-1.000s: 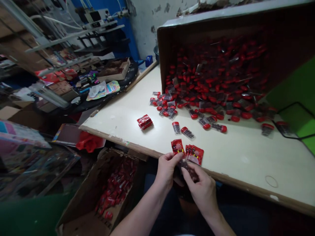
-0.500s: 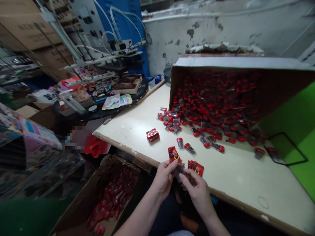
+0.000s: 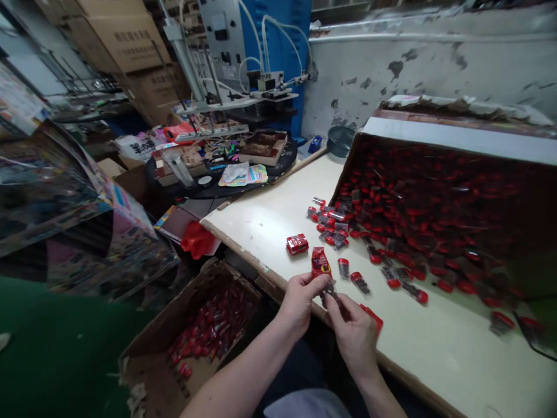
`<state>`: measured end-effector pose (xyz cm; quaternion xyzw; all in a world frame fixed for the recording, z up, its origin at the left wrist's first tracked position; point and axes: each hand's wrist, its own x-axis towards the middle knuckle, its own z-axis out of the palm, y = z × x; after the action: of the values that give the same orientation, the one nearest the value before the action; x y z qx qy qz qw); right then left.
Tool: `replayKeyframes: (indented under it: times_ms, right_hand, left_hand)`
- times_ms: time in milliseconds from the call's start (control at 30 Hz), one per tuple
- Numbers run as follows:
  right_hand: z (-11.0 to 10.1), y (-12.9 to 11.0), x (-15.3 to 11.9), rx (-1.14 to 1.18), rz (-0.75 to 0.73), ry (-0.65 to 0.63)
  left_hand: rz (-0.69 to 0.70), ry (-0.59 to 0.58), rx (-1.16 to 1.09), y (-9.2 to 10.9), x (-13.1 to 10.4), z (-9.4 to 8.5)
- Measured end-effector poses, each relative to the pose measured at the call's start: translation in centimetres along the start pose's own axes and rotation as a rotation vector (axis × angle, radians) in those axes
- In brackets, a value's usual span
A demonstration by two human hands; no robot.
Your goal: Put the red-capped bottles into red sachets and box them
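Note:
Near the table's front edge, my left hand (image 3: 300, 302) pinches a red printed packet (image 3: 320, 264) that stands up above its fingers. My right hand (image 3: 353, 328) is closed on the lower part, where a clear container with dark contents shows between the fingertips. Partly behind my right hand lie red packets (image 3: 373, 319). A small stack of red packets (image 3: 297, 244) rests on the table to the left. Two clear containers with red caps (image 3: 343, 269) (image 3: 361, 284) lie just beyond my hands.
A large tipped box (image 3: 456, 142) spills many red-capped containers (image 3: 404, 215) over the white table (image 3: 270, 215). Below left, a cardboard box (image 3: 148, 348) holds red packed items. A machine (image 3: 270, 87) stands behind a round black table (image 3: 282, 165); stacked cartons (image 3: 126, 43) are at the back left.
The view has swung to the right-hand side's opposite, so the table and boxes appear shifted right. Both hands still hold the packet and container, with the fingers closer together.

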<state>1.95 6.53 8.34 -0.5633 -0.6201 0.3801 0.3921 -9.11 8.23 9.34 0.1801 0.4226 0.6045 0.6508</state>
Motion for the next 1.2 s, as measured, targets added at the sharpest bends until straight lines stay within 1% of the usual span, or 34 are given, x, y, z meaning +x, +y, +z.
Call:
replayKeyframes:
  times_ms: [67,100,133,200,300,367,400,433,500,600,667,767,867,900,967,1067,1133,1200]
  right_hand:
    - [0.2,-0.2,0.3,-0.144,-0.120,0.049]
    - [0.3,-0.3,0.5,-0.164,-0.149,0.051]
    - [0.5,-0.3,0.7,-0.146,-0.148,0.030]
    - [0.8,-0.5,1.1,-0.006,-0.063,-0.072]
    - [1.5,-0.9,1.6,0.371,0.161,-0.250]
    - [2.0,-1.2,1.8,0.604,0.311,-0.323]
    - [2.3,-1.3,1.9,0.683,0.365,-0.346]
    - [2.5,-1.4,1.9,0.733,0.396,-0.366]
    - [2.9,-1.4,2.0,0.758,0.388,-0.379]
    - [2.7,-1.1,2.1,0.684,0.307,-0.336]
    - [1.9,-0.8,2.3,0.574,0.241,-0.282]
    - [0.2,-0.4,2.5,0.302,0.096,-0.197]
    - [-1.4,0.3,2.6,-0.024,-0.087,-0.091]
    - [-1.8,0.5,2.6,-0.107,-0.143,-0.054]
    - [-2.5,1.1,2.5,-0.201,-0.217,-0.001]
    - [-3.0,1.7,2.5,-0.207,-0.220,0.017]
    - [-3.1,1.9,2.6,-0.135,-0.162,-0.013]
    - [-3.1,2.0,2.9,0.009,-0.058,-0.075]
  left_hand:
    - [0.024,0.068,-0.043,-0.2,0.1,-0.2]
    - [0.031,0.090,-0.058,-0.2,0.1,-0.2]
    - [0.040,0.106,-0.067,-0.2,0.1,-0.3]
    - [0.036,0.108,-0.077,0.2,-0.1,-0.5]
    - [-0.016,0.079,-0.074,1.1,-0.7,-1.0]
    - [-0.034,0.061,-0.051,1.7,-1.1,-1.4]
    - [-0.031,0.058,-0.038,1.8,-1.3,-1.6]
    - [-0.027,0.055,-0.025,2.0,-1.4,-1.8]
    - [-0.014,0.054,-0.005,1.9,-1.6,-2.0]
    - [0.003,0.046,0.024,1.6,-1.3,-1.6]
    - [-0.028,0.014,0.034,1.3,-0.9,-1.0]
    - [-0.053,-0.020,0.002,1.2,0.0,0.3]
    - [-0.010,0.013,-0.019,1.0,1.1,1.4]
    - [-0.017,0.018,-0.007,0.9,1.4,1.7]
    - [-0.062,0.008,0.026,0.6,2.0,2.0]
    - [-0.099,-0.032,0.042,0.1,2.5,2.1]
    - [-0.099,-0.058,0.036,-0.2,2.6,2.0]
    - [-0.095,-0.069,0.029,-0.4,2.7,1.8]
